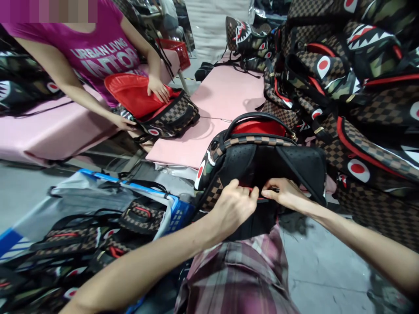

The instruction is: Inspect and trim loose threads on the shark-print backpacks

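Note:
A checkered and camouflage backpack [235,157] stands at the pink table's near edge, its padded black back panel facing me and its top handle upright. Red lining shows through the open top. My left hand [237,200] is closed on the back panel at a short red-edged opening [260,198]. Just to its right, my right hand [283,192] pinches at the other end of that red edge. What lies between the right fingertips is too small to name. The two hands are a little apart.
Across the pink table [225,93], a co-worker in a purple shirt [94,52] handles an open red-lined backpack [170,113]. Similar backpacks [369,109] are piled high at right. A blue crate [178,213] with more bags [144,216] stands at lower left. A red basket [180,52] is farther back.

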`<action>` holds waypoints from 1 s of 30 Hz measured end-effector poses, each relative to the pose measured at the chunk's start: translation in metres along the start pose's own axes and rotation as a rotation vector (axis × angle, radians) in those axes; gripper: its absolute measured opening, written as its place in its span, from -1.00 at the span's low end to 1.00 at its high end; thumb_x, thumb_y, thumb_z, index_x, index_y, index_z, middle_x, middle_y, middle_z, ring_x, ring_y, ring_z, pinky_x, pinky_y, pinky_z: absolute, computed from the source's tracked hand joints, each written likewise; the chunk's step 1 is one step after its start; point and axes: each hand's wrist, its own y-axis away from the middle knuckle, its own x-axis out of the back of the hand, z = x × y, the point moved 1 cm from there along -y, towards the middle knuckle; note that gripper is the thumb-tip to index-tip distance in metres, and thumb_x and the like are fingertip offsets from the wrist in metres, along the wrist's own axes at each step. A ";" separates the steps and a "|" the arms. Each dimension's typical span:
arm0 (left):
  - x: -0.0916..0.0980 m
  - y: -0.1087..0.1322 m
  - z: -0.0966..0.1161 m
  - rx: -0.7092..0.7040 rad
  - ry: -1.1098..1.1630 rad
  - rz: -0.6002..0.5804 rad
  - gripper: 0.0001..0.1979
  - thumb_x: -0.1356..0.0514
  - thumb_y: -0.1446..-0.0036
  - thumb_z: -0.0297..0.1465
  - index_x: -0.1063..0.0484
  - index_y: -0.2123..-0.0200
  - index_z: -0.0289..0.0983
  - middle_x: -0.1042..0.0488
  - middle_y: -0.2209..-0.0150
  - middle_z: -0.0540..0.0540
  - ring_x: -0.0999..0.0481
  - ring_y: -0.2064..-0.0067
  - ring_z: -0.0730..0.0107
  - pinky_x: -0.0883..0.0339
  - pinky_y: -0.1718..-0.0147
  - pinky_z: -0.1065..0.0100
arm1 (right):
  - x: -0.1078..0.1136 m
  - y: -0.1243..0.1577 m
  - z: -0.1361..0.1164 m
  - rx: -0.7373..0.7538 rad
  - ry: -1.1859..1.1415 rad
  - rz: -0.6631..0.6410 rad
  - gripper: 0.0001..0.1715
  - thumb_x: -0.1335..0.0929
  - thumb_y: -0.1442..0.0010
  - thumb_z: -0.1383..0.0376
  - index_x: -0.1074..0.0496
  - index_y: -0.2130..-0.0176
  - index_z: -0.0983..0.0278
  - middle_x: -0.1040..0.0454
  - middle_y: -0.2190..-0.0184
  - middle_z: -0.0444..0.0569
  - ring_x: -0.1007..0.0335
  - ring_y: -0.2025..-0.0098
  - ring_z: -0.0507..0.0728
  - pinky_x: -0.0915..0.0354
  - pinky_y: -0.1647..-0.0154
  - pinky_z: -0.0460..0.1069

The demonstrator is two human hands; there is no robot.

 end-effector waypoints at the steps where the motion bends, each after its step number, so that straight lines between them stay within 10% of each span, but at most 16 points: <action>1: 0.005 -0.009 -0.002 -0.033 0.029 -0.123 -0.80 -0.02 -0.13 -0.57 -0.39 0.21 -0.37 -0.43 0.50 -0.09 -0.43 0.45 0.34 -0.18 0.38 0.29 | 0.000 0.000 0.001 0.009 0.000 0.013 -0.78 -0.30 -0.06 0.21 -0.48 0.38 0.28 -0.53 0.41 -0.08 -0.39 0.36 0.08 -0.14 0.40 -0.09; 6: 0.012 -0.032 -0.013 -0.080 0.180 -0.389 -0.83 -0.06 -0.08 -0.52 -0.45 0.33 -0.29 -0.46 0.33 -0.13 -0.47 0.36 0.30 -0.18 0.46 0.34 | -0.002 0.008 0.002 0.040 -0.019 0.051 -0.82 -0.30 -0.04 0.25 -0.46 0.40 0.28 -0.49 0.47 -0.14 -0.32 0.43 0.04 -0.09 0.43 -0.09; 20: 0.004 -0.027 0.004 0.014 0.088 -0.347 -0.76 0.06 -0.08 -0.63 -0.38 0.31 -0.38 -0.50 0.37 -0.22 -0.52 0.32 0.15 -0.32 0.41 0.28 | 0.000 0.026 0.008 -0.024 0.084 0.163 -0.80 -0.24 -0.14 0.23 -0.37 0.30 0.29 -0.41 0.46 -0.10 -0.29 0.43 0.04 -0.06 0.41 -0.09; 30: 0.007 -0.019 0.006 0.424 0.110 -0.333 -0.77 0.12 -0.19 -0.51 -0.28 0.20 -0.36 -0.50 0.41 -0.20 -0.54 0.34 0.16 -0.32 0.38 0.28 | -0.014 0.026 0.007 -0.073 0.036 0.124 -0.80 -0.26 -0.11 0.17 -0.34 0.36 0.25 -0.36 0.49 -0.14 -0.25 0.42 0.04 0.00 0.45 -0.08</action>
